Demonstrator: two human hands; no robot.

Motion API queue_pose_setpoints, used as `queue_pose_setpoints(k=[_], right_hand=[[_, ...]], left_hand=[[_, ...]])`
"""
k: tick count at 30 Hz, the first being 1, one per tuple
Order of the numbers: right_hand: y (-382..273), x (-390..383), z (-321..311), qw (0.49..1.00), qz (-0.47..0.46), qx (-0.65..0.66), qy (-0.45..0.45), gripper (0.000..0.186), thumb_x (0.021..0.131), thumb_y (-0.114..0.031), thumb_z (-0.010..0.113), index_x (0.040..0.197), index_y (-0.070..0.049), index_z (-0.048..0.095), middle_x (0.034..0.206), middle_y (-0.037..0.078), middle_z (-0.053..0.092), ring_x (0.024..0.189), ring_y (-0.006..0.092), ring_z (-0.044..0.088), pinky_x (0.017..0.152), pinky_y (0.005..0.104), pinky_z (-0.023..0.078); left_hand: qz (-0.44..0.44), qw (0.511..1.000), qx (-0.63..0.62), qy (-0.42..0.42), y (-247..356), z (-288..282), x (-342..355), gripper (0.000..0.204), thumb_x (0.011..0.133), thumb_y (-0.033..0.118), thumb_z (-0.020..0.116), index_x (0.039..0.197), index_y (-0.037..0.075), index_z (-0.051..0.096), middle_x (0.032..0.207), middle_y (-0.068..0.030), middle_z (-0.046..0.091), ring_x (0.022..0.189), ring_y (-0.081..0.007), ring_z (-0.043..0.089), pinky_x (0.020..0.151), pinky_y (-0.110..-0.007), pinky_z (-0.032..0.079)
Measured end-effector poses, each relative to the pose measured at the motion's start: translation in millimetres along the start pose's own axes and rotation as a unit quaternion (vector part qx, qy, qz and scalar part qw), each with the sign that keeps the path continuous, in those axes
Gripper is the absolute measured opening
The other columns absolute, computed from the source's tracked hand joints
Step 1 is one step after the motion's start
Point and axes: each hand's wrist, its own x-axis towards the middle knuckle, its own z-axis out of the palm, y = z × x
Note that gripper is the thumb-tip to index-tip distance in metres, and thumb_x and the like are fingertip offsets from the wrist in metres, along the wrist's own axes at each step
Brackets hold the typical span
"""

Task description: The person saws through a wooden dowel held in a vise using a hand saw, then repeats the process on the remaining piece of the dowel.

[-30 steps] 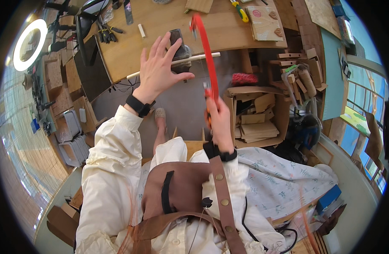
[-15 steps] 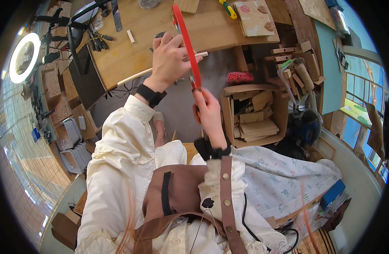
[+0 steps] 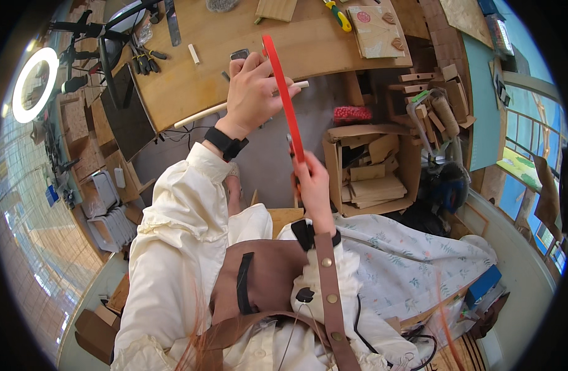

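A pale wooden dowel (image 3: pixel 200 115) lies along the front edge of the workbench, one end sticking out past my fingers. My left hand (image 3: pixel 250 96) is closed around the dowel near that end. Just right of my left knuckles, a red-framed hacksaw (image 3: pixel 284 93) crosses over the dowel, its frame seen edge-on. My right hand (image 3: pixel 315 188) is wrapped around the saw's handle, nearer my body. The saw's blade and its contact with the dowel are hidden under the frame.
On the workbench (image 3: pixel 185 80) lie pliers (image 3: pixel 149 60), a short wood offcut (image 3: pixel 193 54), a yellow-green handled tool (image 3: pixel 338 17) and flat wooden pieces (image 3: pixel 375 34). A cardboard box (image 3: pixel 374 170) of scraps stands right of my right hand. A ring light (image 3: pixel 35 85) is at far left.
The hacksaw and my right hand have drawn back toward my body. My left hand keeps its hold on the dowel. The whole view has shifted slightly.
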Motion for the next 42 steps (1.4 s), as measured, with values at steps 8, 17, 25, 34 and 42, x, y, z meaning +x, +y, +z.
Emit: queue_pose_setpoints(k=[8, 17, 25, 34, 42], right_hand=[[-11, 15, 5, 1.000, -0.002, 0.004, -0.023, 0.024, 0.099, -0.025, 0.055, 0.109, -0.005, 0.065, 0.054, -0.007, 0.044, 0.043, 0.0018, 0.040, 0.040, 0.0199, 0.025], [-6, 18, 3, 0.999, -0.035, -0.017, -0.012, 0.025, 0.099, -0.027, 0.055, 0.110, -0.006, 0.064, 0.054, -0.006, 0.043, 0.041, 0.0025, 0.037, 0.039, 0.0213, 0.023], [-22, 23, 6, 0.998, -0.047, -0.040, 0.020, 0.023, 0.096, -0.023, 0.058, 0.107, -0.005, 0.065, 0.055, -0.005, 0.046, 0.045, 0.0034, 0.041, 0.041, 0.0239, 0.028], [-30, 26, 9, 0.995, -0.047, -0.090, 0.022, 0.022, 0.095, -0.023, 0.060, 0.106, -0.005, 0.066, 0.056, -0.004, 0.049, 0.047, 0.0022, 0.044, 0.042, 0.0234, 0.031], [-24, 22, 11, 0.996, -0.053, -0.069, 0.031, 0.023, 0.095, -0.023, 0.060, 0.109, -0.006, 0.066, 0.056, -0.005, 0.046, 0.047, 0.0024, 0.041, 0.043, 0.0218, 0.029]], left_hand=[[-0.001, 1.000, 0.006, -0.022, 0, -5, 2, 0.014, 0.071, 0.032, 0.079, 0.069, 0.020, 0.072, 0.067, 0.0042, 0.046, 0.073, -0.0162, 0.048, 0.072, -0.034, 0.031], [0.005, 1.000, -0.014, -0.004, -2, 3, 1, 0.015, 0.071, 0.034, 0.079, 0.068, 0.020, 0.073, 0.066, 0.0042, 0.047, 0.071, -0.0165, 0.048, 0.074, -0.034, 0.030], [0.001, 1.000, -0.002, -0.017, 7, 2, 10, 0.014, 0.070, 0.033, 0.079, 0.069, 0.020, 0.073, 0.067, 0.0044, 0.047, 0.071, -0.0161, 0.048, 0.074, -0.034, 0.032], [-0.012, 0.999, 0.003, -0.031, 5, 2, 4, 0.015, 0.071, 0.033, 0.080, 0.071, 0.019, 0.075, 0.066, 0.0035, 0.048, 0.075, -0.0168, 0.048, 0.075, -0.036, 0.036], [-0.016, 1.000, 0.000, -0.023, 1, 3, 2, 0.015, 0.071, 0.033, 0.079, 0.071, 0.019, 0.075, 0.065, 0.0035, 0.048, 0.073, -0.0176, 0.047, 0.074, -0.035, 0.034]])
